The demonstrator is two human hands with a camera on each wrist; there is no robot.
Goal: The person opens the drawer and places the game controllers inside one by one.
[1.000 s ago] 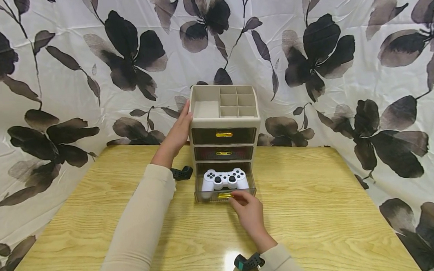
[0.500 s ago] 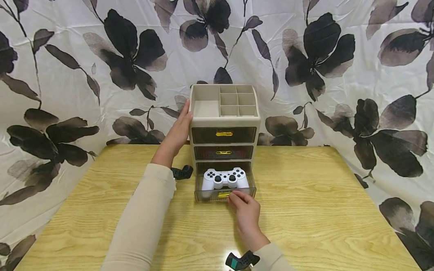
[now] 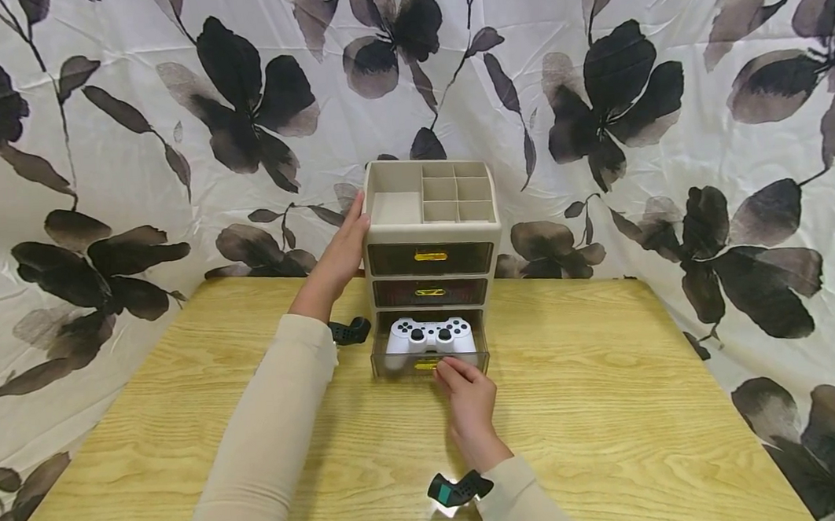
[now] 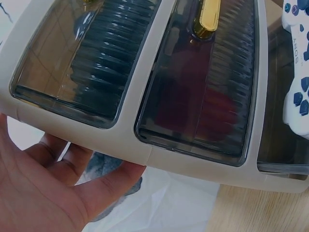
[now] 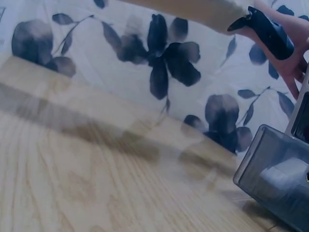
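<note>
A cream desktop organizer (image 3: 430, 231) with smoky see-through drawers stands upright at the back of the table. Its bottom drawer (image 3: 391, 365) is pulled partway out, and a white game controller (image 3: 430, 337) lies inside. My right hand (image 3: 471, 405) pinches the drawer's gold handle (image 3: 425, 365) at its right end; the fingertips partly cover it. Against the organizer's left side rests my left hand (image 3: 339, 258), its fingers extended. In the left wrist view, the thumb (image 4: 113, 186) touches the cream side wall. The right hand itself lies outside the right wrist view.
Above the bottom drawer are two closed drawers, the top one (image 3: 396, 260) and the middle one (image 3: 391, 295), which has something reddish inside. The organizer's top has open compartments (image 3: 440, 190). A floral cloth (image 3: 523, 113) hangs behind the wooden table (image 3: 572, 378).
The bottom drawer has slid slightly inward, carrying the controller with it. My right hand has moved forward and a little left along with the handle. The left hand stays in place.
</note>
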